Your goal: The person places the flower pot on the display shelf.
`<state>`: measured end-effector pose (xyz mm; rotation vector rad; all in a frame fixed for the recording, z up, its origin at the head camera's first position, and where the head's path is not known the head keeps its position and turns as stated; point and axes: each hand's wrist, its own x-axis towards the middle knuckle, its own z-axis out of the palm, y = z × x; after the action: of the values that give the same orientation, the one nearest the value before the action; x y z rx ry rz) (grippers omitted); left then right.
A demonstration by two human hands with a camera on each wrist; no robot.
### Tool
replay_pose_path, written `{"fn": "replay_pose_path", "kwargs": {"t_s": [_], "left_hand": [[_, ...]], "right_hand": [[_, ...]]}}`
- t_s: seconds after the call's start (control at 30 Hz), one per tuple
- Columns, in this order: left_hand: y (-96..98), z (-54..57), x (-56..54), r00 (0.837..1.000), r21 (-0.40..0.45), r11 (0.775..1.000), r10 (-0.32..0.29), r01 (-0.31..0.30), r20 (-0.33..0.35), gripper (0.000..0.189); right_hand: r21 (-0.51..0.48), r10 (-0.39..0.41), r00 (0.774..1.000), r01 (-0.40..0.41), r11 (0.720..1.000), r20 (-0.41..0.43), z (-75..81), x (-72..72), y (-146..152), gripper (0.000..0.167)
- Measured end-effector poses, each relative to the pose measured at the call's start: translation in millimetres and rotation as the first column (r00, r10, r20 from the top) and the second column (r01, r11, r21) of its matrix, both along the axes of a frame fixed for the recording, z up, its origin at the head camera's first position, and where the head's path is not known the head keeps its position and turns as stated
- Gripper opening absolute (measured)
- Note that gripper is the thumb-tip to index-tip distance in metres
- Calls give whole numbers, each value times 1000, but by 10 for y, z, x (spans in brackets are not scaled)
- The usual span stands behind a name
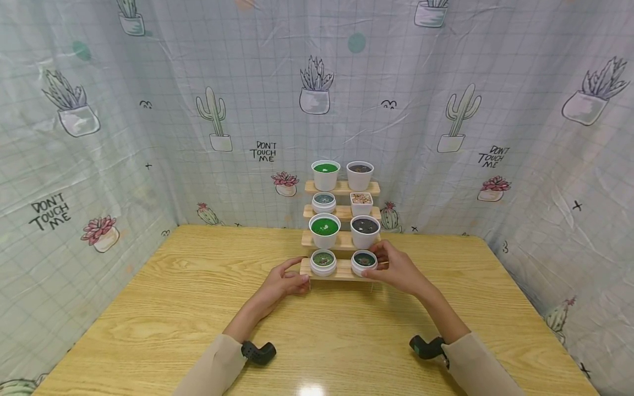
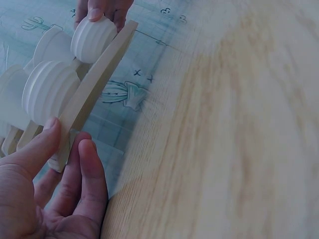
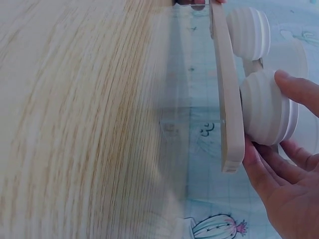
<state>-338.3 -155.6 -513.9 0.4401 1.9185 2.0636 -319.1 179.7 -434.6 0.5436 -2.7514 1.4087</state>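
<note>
A tiered wooden stand (image 1: 344, 269) with clear side supports carries white pots in two columns. My left hand (image 1: 279, 287) grips the left end of its lowest shelf, thumb near the top edge and fingers below, as the left wrist view shows. On that shelf's right end sits a small ribbed white pot (image 3: 266, 107) with dark green contents, held between the thumb and fingers of my right hand (image 1: 400, 269). A matching ribbed pot (image 2: 50, 94) with lighter green contents stands at the shelf's left end, just beyond my left thumb.
Higher shelves hold tall cups with green (image 1: 325, 235) and dark contents (image 1: 365, 236), a small round pot (image 1: 324, 204) and a square pot of pebble-like pieces (image 1: 361, 204). A cactus-print curtain (image 1: 267, 71) hangs behind and beside the wooden table (image 1: 198, 291).
</note>
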Motion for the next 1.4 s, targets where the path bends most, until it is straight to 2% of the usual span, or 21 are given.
{"fn": "replay_pose_path", "kwargs": {"t_s": [1.17,1.4], "left_hand": [[4,-9,-13,1000,-2,1000,9,-9,1,77],[2,-7,1,1000,-4,1000,9,-9,-4,77]], "right_hand": [[37,-101,995,102,994,-13,-30,-10,-64,64],[44,-57,998,58,997,-16,-14,-5,-31,64]]}}
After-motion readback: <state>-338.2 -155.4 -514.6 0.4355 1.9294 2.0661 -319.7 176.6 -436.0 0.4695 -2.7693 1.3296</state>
